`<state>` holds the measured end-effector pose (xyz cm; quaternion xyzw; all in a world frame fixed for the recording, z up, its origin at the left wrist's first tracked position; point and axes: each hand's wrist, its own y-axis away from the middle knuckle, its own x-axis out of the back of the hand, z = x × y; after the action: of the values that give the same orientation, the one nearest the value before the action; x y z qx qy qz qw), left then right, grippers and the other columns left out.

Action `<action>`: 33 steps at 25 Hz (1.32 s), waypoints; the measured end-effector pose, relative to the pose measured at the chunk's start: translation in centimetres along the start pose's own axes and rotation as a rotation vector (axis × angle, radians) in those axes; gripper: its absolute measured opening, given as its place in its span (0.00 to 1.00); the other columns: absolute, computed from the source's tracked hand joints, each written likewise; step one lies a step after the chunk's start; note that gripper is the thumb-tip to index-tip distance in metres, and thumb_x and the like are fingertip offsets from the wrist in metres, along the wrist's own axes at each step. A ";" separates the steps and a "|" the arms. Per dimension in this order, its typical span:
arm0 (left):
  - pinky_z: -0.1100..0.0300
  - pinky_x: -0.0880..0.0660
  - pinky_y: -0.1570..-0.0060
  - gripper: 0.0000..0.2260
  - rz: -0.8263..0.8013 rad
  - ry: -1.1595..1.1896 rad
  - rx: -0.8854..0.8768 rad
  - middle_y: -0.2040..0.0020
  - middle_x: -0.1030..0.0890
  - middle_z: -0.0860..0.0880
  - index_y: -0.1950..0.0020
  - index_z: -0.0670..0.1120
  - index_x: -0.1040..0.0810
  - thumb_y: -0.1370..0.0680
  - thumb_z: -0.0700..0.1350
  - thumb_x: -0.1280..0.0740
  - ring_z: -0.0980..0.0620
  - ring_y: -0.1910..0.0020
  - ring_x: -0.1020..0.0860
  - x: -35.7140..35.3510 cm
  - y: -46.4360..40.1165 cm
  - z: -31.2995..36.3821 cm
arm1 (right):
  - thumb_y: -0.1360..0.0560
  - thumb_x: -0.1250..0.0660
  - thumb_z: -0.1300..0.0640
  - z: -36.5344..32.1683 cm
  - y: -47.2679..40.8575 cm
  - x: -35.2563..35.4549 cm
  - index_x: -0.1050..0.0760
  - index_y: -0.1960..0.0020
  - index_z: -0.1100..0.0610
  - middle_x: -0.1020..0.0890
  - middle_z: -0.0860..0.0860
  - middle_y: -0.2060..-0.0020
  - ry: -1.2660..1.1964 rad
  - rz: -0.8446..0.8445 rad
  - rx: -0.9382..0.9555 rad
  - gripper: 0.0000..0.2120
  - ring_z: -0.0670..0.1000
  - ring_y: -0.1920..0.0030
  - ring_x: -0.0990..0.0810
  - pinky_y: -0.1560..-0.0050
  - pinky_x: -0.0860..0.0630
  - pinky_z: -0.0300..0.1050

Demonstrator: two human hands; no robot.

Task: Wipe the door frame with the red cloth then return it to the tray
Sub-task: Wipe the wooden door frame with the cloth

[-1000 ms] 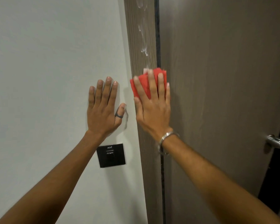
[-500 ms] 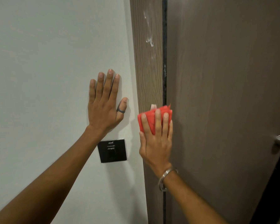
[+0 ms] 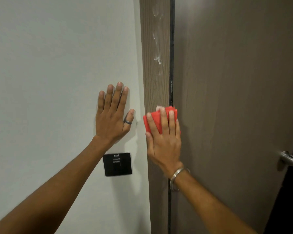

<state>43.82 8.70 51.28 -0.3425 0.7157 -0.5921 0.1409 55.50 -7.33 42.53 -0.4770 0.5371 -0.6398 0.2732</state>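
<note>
Right hand (image 3: 165,142): straight fingers flat, pressing folded red cloth (image 3: 155,121) on wood-grain door frame (image 3: 155,78).
Left hand (image 3: 112,119): fingers straight, flat on smooth wall (image 3: 49,73).

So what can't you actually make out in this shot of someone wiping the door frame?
Head view only:
- Tray: nowhere in the picture, outside its edges.
- Red cloth: mostly under the right hand, so its folds and any dirt are hidden.
- Door frame: top and bottom run off the picture edges.
- Black wall plate: its print is too blurred to read.
</note>
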 end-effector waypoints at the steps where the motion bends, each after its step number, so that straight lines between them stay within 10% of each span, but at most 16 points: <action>1: 0.46 0.59 0.17 0.33 0.004 0.003 0.001 0.14 0.46 0.41 0.14 0.45 0.52 0.15 0.59 0.47 0.45 0.15 0.56 0.1 -0.6 -0.1 | 0.15 0.49 0.40 0.0 -3.0 0.6 0.49 0.15 0.47 0.45 0.55 0.15 0.007 0.032 0.005 0.30 0.63 0.15 0.50 0.16 0.49 0.63; 20: 0.46 0.60 0.16 0.33 0.084 0.108 0.134 0.14 0.56 0.45 0.14 0.45 0.53 0.16 0.58 0.49 0.46 0.15 0.59 3.8 -23.3 -2.9 | 0.15 0.52 0.42 -1.1 -35.9 10.1 0.54 0.15 0.47 0.52 0.56 0.15 0.044 0.172 0.043 0.30 0.62 0.15 0.56 0.17 0.52 0.66; 33: 0.44 0.60 0.16 0.34 0.077 0.144 0.144 0.14 0.57 0.46 0.15 0.46 0.54 0.17 0.60 0.52 0.46 0.15 0.60 4.4 -25.0 -3.6 | 0.19 0.59 0.40 -1.7 -33.2 9.0 0.49 0.15 0.45 0.47 0.56 0.15 0.069 0.217 -0.004 0.32 0.62 0.15 0.51 0.18 0.46 0.66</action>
<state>46.54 6.86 76.70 -0.2603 0.6921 -0.6593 0.1360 55.78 -5.27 76.91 -0.3943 0.5959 -0.6213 0.3215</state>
